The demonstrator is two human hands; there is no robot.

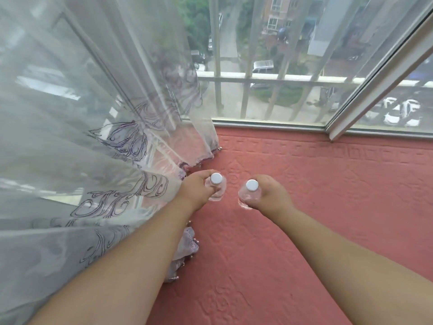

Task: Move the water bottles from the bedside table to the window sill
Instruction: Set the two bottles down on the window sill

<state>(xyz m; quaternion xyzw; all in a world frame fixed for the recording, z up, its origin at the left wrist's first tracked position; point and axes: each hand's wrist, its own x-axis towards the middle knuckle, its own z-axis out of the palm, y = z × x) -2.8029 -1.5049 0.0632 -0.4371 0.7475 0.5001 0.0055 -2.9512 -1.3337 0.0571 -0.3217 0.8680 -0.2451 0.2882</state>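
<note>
Two clear water bottles with white caps stand upright, just apart, over the red-padded window sill (328,188). The left hand (195,188) grips the left bottle (216,187); the right hand (269,194) grips the right bottle (249,193). A sheer curtain (93,137) hangs at left.

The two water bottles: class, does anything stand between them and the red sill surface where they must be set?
Nothing visible does. The left hand grips one water bottle, the right hand the other, both directly over the bare red sill. The curtain hangs beside the left bottle.
</note>
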